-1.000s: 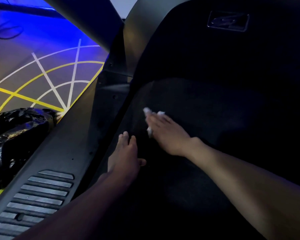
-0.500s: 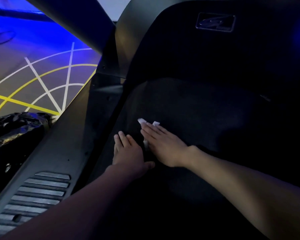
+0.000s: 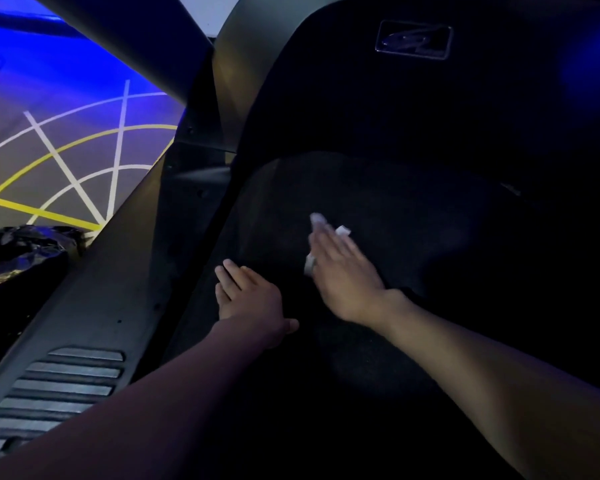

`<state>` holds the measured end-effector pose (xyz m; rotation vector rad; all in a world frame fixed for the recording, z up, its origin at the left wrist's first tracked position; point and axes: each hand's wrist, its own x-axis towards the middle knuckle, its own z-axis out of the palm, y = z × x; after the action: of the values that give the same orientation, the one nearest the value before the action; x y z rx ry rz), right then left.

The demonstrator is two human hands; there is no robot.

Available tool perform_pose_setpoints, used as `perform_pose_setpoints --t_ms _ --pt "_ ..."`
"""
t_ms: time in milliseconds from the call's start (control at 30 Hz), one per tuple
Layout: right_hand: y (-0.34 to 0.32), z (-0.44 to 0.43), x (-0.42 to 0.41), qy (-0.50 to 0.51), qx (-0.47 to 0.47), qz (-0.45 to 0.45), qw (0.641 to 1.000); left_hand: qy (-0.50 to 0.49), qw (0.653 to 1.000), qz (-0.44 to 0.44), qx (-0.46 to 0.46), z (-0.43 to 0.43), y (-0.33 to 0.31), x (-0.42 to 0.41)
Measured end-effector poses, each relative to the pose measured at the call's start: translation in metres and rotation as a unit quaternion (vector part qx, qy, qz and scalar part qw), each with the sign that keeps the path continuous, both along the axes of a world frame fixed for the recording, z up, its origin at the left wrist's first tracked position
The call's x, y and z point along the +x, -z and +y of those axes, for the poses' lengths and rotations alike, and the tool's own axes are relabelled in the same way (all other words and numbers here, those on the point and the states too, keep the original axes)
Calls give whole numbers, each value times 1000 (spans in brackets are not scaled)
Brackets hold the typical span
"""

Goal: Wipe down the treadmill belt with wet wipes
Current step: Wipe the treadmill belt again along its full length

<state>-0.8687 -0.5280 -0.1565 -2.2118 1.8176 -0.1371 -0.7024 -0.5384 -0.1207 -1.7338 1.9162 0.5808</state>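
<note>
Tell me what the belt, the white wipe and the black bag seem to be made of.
Belt: matte black, finely grained, probably rubber or PVC. Wipe: thin crumpled white sheet under the right hand, likely nonwoven fabric. Bag: glossy crinkled black film, likely plastic.

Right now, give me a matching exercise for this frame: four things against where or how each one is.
Things:
1 left hand
2 right hand
3 wet wipe
4 black plastic bag

Places or states:
A left of the ribbed side rail
B flat on the treadmill belt, holding nothing
C white, showing past the fingers
D pressing the wet wipe onto the treadmill belt

Pairs: 1-B, 2-D, 3-C, 4-A.
</note>
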Motion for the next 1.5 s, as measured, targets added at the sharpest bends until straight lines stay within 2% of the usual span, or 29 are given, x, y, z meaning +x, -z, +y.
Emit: perform_pose_setpoints --t_ms 100,133,233,267,367,433,533,567,700,733,867,1033,1067,1167,1200,1333,1367,1467,1500 --pt "4 24 4 -147 -7 14 989 65 997 17 -29 3 0 -1" --pt "4 22 -4 -144 -14 19 989 94 995 23 -33 4 0 -2" --pt "-1 9 -23 32 12 15 999 119 992 24 -28 4 0 -7" --pt "-2 10 -22 44 18 13 999 120 992 23 -23 3 -1 -9" --pt "-1 28 -10 -88 23 -2 996 116 993 22 -5 3 -2 -13" --pt "0 30 -23 -113 19 14 993 110 994 17 15 1 -4 -16" --pt "-1 18 -46 58 29 36 997 80 995 26 60 -2 -5 -22" --pt "-2 19 -46 76 32 43 996 69 995 30 65 -2 -5 -24" --pt "-2 45 -36 -78 32 24 996 60 998 26 25 7 1 -31" --pt "-2 45 -43 -86 30 21 996 58 998 24 20 9 1 -31" --pt "1 36 -65 84 27 43 995 89 996 18 -10 13 0 -38" --pt "-2 63 -62 -71 48 31 996 195 977 48 -70 33 0 -51" --pt "0 62 -71 -52 42 31 997 208 974 48 -79 36 0 -52" --pt "1 54 -84 86 35 51 994 227 971 33 -69 39 -3 -55" --pt "0 57 -80 88 41 47 994 227 972 27 -55 39 -4 -57" --pt "0 83 -71 -53 46 52 996 187 982 28 6 41 -10 -72" --pt "3 83 -81 -41 41 52 997 177 984 29 15 42 -10 -76" --pt "2 73 -103 132 46 51 989 165 986 19 23 46 -6 -81" --pt "1 75 -102 152 52 51 986 163 986 17 19 47 -5 -82"
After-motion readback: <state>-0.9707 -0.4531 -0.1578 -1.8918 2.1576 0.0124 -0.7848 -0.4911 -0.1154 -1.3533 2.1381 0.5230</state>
